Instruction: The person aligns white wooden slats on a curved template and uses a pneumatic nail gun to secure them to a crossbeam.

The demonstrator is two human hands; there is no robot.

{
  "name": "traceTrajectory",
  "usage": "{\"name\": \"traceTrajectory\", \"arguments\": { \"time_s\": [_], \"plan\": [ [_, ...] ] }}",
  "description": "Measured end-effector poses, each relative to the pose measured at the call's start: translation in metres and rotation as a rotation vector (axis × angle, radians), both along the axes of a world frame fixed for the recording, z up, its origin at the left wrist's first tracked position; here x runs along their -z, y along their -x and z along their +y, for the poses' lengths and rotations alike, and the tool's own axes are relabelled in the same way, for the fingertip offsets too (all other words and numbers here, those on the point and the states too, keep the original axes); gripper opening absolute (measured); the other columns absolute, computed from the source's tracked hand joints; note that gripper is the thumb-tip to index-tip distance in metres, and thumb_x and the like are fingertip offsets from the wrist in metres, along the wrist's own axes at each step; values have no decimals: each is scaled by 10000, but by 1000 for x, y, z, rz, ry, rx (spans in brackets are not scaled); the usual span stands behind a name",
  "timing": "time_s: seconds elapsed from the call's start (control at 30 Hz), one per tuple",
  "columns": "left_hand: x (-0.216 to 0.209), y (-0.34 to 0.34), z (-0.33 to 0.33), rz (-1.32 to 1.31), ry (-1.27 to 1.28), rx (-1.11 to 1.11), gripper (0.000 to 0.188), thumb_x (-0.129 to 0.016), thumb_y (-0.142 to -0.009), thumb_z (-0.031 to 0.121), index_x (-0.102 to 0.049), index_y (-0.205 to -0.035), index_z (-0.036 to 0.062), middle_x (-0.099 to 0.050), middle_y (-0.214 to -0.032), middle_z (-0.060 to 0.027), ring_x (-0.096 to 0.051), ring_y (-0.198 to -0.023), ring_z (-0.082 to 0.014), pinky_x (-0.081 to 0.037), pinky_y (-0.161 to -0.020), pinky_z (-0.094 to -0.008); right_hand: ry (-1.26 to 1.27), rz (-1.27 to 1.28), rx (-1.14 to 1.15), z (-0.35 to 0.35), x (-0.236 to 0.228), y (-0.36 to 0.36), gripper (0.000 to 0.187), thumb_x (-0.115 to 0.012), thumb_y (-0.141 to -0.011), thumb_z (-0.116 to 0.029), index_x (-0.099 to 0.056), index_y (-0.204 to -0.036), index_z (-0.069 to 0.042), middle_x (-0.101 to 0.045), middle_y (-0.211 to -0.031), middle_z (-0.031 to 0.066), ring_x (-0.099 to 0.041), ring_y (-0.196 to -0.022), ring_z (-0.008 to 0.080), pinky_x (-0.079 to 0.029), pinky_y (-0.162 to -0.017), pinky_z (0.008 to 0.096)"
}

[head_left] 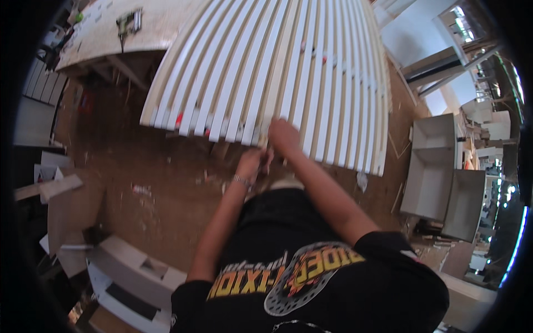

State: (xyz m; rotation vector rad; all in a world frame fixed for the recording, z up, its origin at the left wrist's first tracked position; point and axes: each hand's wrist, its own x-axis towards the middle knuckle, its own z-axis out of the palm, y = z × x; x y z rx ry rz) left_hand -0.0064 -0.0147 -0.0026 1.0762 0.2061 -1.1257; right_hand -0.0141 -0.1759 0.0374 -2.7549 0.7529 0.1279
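A large panel (244, 72) of white slats with wood-coloured strips between them stretches away in front of me. My right hand (283, 136) is closed at its near edge, by a wood-coloured strip close to the middle. Just below and left of it, my left hand (252, 165) is closed too, at the panel's end, with a bracelet on the wrist. The two hands almost meet. Whatever their fingers grip is hidden or too small to make out. A small red piece (179, 120) lies among the slats on the left, and several small red and dark bits lie elsewhere.
Beyond the panel's left side, a nail gun (130, 23) lies on a wooden worktop (91, 33). An open white cabinet carcass (430, 172) stands at the right. Board offcuts (72, 211) pile up at the left. Scraps are scattered over the brown floor (144, 172).
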Motion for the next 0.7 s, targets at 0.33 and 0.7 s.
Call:
{"name": "traceTrajectory", "arguments": {
  "time_s": [0.33,0.7],
  "plan": [
    [3,13,-11,121,53,-139,173,-623,-1034,118,-615,-1046,-55,-710,-1059,-144,-719,-954,-212,-617,-837,-288,-46,9,37,13,-18,12,283,-525,-991,-235,-700,-1058,-23,-712,-1044,225,-706,-952,404,-559,-856,501],
    [-5,5,-30,-50,-181,-100,322,-699,-997,211,-608,-1002,-97,-742,-968,-181,-755,-828,-229,-636,-713,-290,-105,12,16,4,-16,12,291,-538,-1005,-270,-701,-1044,-32,-722,-1018,207,-688,-979,406,-538,-875,506]
  ]
}}
